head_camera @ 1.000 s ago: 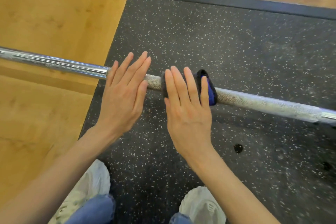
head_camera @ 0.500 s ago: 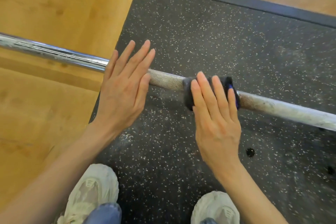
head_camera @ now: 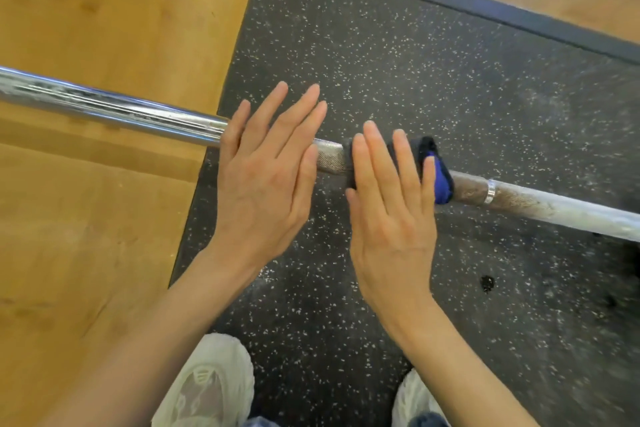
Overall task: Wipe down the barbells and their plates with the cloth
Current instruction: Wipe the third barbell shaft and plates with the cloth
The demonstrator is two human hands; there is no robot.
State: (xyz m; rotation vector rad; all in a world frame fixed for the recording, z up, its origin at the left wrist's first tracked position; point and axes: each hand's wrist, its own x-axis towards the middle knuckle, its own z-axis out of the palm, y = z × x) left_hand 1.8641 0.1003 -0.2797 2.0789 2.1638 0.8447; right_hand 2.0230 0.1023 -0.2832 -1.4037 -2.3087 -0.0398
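The cloth [head_camera: 429,166] is pressed onto the barbell [head_camera: 540,204] by the flat-fingered right hand [head_camera: 391,215]; the left hand [head_camera: 263,180] is laid flat beside it, nothing grasped.

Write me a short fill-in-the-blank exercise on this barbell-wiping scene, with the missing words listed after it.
1. The right hand presses a dark cloth onto the ____.
2. The left hand rests on the bar with its fingers ____.
3. Under the hands lies black speckled ____ flooring.
4. The panel to the left is made of ____.

Missing words: barbell; straight; rubber; wood
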